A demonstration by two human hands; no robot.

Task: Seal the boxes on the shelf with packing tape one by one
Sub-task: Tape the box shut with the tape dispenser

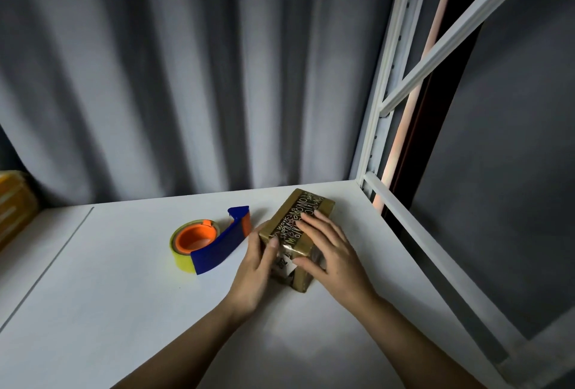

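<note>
Evidently the taping of this box (298,233) is at its pressing-down stage, judging by how both hands lie on it. It sits on the white shelf (124,295), toward the right side near the upright frame (378,127), turned at an angle to the front edge. A band of printed tape (292,224) runs along its top and over the near end.

The right hand (333,252) lies flat across the top with fingers straight, fingertips on the band and thumb reaching to the near edge. Its grip is wide open and holds nothing; it presses, probably to bed the tape against the cardboard. The left hand (256,267) rests against the left wall of the box, with the thumb up on the top corner. That looks like a brace, so the box does not slide under the other palm. How far its fingers bend is hard to make out, but they do not close round the box.

The dispenser (207,245), blue with an orange hub and a yellowish roll, lies on the shelf just left of the box, apart from both hands. Set there, it is within easy reach for the next box.

Another box (14,205), yellowish and blurred, shows at the far left edge, well apart. A grey curtain (186,62) hangs behind.
</note>
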